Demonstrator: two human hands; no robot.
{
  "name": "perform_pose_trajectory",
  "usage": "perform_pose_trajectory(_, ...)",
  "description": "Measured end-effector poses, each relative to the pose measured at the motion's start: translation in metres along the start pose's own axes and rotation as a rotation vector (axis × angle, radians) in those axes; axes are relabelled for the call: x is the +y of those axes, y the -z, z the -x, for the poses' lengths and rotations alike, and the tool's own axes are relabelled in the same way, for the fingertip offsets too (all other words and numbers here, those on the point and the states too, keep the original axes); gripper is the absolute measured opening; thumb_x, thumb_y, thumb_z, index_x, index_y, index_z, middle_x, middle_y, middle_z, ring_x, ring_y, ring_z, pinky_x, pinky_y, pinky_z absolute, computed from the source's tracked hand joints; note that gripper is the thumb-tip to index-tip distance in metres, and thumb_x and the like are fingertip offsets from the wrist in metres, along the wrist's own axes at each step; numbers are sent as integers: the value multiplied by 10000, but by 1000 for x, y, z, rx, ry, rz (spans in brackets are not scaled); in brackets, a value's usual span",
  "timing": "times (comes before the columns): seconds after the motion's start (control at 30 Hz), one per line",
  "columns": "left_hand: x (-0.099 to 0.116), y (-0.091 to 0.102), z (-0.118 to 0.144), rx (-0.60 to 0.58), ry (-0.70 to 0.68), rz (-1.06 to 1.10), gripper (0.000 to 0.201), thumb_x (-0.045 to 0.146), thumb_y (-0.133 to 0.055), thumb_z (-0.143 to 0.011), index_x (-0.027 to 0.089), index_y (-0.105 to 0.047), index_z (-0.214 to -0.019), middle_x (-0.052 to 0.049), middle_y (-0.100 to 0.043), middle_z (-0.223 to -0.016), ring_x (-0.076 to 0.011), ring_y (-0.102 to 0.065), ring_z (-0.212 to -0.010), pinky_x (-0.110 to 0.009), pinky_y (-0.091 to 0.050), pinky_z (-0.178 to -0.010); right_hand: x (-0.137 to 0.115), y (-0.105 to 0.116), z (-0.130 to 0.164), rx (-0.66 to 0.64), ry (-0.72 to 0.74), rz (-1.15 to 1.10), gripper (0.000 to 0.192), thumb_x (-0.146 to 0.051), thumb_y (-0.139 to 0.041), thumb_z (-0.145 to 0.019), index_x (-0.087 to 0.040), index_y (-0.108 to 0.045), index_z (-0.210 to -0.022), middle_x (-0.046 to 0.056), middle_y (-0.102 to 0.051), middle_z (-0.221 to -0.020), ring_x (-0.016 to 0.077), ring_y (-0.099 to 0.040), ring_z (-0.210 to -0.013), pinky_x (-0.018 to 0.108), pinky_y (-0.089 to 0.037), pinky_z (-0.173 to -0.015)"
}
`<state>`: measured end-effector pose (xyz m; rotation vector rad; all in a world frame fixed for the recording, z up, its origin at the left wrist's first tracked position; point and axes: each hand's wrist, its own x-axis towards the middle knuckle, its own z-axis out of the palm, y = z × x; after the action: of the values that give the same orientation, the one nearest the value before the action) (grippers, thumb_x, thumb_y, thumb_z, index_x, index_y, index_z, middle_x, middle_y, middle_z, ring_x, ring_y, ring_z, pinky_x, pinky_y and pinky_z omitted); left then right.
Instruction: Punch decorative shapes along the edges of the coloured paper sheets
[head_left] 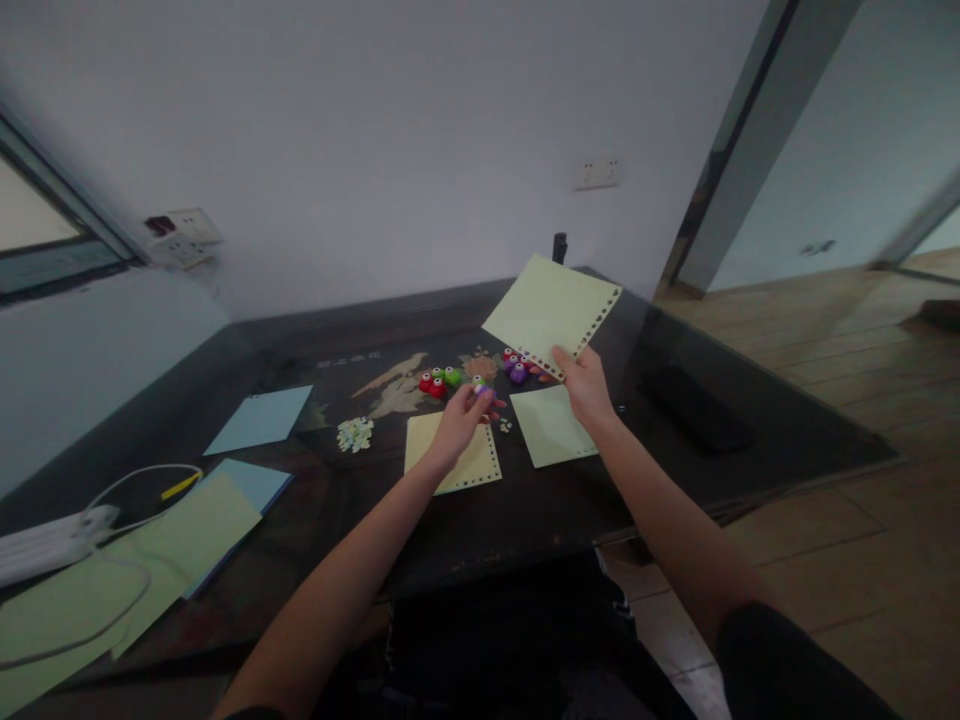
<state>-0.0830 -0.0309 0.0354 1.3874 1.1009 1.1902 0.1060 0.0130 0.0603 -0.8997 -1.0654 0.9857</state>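
My right hand (585, 388) holds up a pale green paper sheet (547, 312) by its lower corner; the sheet's right edge is punched with a row of holes. My left hand (459, 425) grips a small purple and white paper punch (480, 386) above a yellow sheet (459, 462) with a punched edge, which lies on the dark table (525, 510). Another pale green sheet (551, 428) lies flat under my right hand. Red, green and purple punches (442, 380) sit in a group just beyond my hands.
A small pile of punched paper bits (354, 434) lies left of the yellow sheet. Blue sheets (261, 418) and green sheets (150, 560) lie at the left, with a white power strip and cables (52, 540). A dark flat object (694, 405) rests at the right.
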Motion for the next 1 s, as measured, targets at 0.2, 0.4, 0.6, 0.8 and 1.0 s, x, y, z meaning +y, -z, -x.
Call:
perform_pose_trajectory(0.2,10,-3,-34,43,-278,-430,190,311,-626,-797,148,-636,-894,-65,-659,-891,-167,-586,-807,-276,-449,-721,-24,22,-5,61,63,-68,338,-373,-711,-656,-171,-623,-912,68,-705,-943,209,-673,-754,316,-557,-585)
perform_pose_trajectory(0.4,5,-16,-79,22,-358,-829,263,285,-693,-751,146,-675,-974,-66,-670,-856,-180,-592,-770,-301,-461,-753,-26,45,7,90,18,-76,328,-319,-753,-605,-163,-661,-878,50,-705,-839,189,-646,-668,324,-549,-560)
perform_pose_trajectory(0.6,-6,-24,-94,-35,-314,-1014,294,299,-683,-756,169,-675,-1019,-77,-686,-947,-206,-613,-865,-301,-458,-799,-11,68,15,144,-35,-111,310,-310,-769,-568,-157,-663,-816,37,-702,-808,158,-623,-626,281,-536,-518)
perform_pose_trajectory(0.8,-7,-16,-101,8,-240,-1163,280,321,-640,-786,191,-664,-1032,-85,-688,-989,-218,-619,-886,-301,-452,-789,-6,70,16,160,-49,-131,338,-330,-778,-561,-165,-658,-831,39,-706,-821,170,-626,-638,298,-547,-528)
perform_pose_trajectory(1.0,-18,-7,-127,51,-72,-1108,295,355,-646,-767,174,-669,-999,-108,-693,-997,-221,-624,-872,-296,-454,-750,-5,70,16,146,-58,-100,338,-335,-762,-585,-160,-650,-851,50,-704,-840,179,-637,-652,318,-555,-565)
